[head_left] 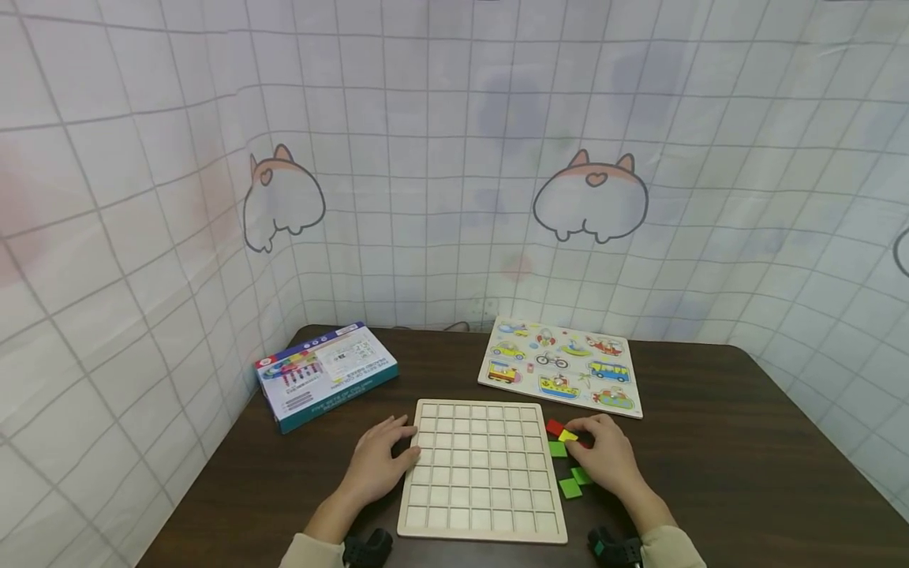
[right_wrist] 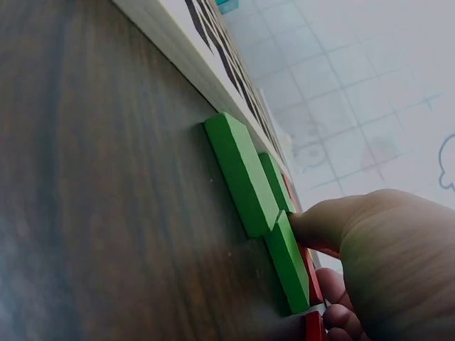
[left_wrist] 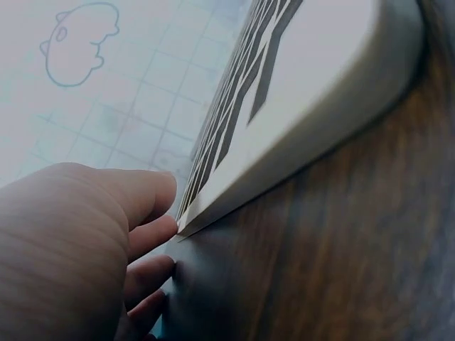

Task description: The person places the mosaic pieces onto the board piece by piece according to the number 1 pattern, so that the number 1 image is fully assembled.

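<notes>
A pale wooden grid board lies in front of me. My left hand touches its left edge with thumb and fingertips, the fingers loosely straight; in the left wrist view they meet the board's corner. Off the board's right side, my right hand has thumb and fingertips around a small yellow tile. Red tiles lie beside and partly under that hand. Several green tiles lie between it and the board. Up close in the right wrist view, one green tile stands out beside the thumb.
At the back left is a flat cardboard box with a blue-green side. A picture puzzle board with printed vehicles lies at the back right. A gridded white curtain hangs behind the dark wooden table.
</notes>
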A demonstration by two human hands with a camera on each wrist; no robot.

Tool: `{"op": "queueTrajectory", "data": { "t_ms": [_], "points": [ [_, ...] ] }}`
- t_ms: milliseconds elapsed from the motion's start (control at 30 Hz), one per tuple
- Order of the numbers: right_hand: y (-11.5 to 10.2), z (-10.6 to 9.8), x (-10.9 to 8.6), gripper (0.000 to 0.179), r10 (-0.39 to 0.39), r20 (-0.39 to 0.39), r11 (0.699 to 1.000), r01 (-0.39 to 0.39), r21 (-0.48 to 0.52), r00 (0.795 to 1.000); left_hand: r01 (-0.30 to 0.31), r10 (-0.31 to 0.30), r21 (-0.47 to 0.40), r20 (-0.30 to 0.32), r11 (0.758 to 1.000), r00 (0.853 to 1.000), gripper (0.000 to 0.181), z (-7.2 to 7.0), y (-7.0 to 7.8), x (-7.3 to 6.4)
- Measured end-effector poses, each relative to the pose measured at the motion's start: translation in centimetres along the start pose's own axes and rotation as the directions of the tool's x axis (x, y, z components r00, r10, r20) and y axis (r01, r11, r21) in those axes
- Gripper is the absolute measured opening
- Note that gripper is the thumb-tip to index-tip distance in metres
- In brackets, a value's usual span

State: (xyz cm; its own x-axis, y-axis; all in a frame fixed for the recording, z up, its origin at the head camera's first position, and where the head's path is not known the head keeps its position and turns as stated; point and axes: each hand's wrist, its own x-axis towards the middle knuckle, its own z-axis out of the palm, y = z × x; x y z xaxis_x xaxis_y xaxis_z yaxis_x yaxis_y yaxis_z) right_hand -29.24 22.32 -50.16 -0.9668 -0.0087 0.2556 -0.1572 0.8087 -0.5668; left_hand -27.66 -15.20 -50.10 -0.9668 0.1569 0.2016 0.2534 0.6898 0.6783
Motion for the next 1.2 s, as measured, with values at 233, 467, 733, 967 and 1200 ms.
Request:
{"op": "queueTrajectory", "data": {
  "t_ms": [233,467,733,967,1200],
  "points": [
    [-0.29,-0.21,-0.04,0.019,0.019,-0.003,1.000,-0.019,-0.005,1.000,0.005,-0.005,0.009,0.003,1.000,1.000,0.037,0.03,-0.18,0.08],
    [-0.28,-0.27,-0.07,0.028,-0.037,0.002,0.999,0.037,0.014,0.999,-0.002,0.002,0.011,0.000,1.000,1.000,0.037,0.13,-0.23,0.12],
    [-0.41,-0.33,-0.08,0.028,-0.059,0.033,0.998,0.060,-0.007,0.998,0.000,0.000,0.018,0.008,1.000,1.000,0.037,0.08,-0.17,0.10],
    [-0.43,-0.49,0.02,0.020,-0.002,0.029,1.000,0.002,-0.031,1.000,-0.004,0.004,0.027,0.005,1.000,1.000,0.037,0.04,-0.15,0.08],
    [-0.26,-0.83,-0.12,0.022,0.071,-0.041,0.996,-0.074,-0.057,0.997,-0.014,0.014,0.026,0.005,1.000,1.000,0.038,-0.01,-0.11,-0.01]
  ]
}}
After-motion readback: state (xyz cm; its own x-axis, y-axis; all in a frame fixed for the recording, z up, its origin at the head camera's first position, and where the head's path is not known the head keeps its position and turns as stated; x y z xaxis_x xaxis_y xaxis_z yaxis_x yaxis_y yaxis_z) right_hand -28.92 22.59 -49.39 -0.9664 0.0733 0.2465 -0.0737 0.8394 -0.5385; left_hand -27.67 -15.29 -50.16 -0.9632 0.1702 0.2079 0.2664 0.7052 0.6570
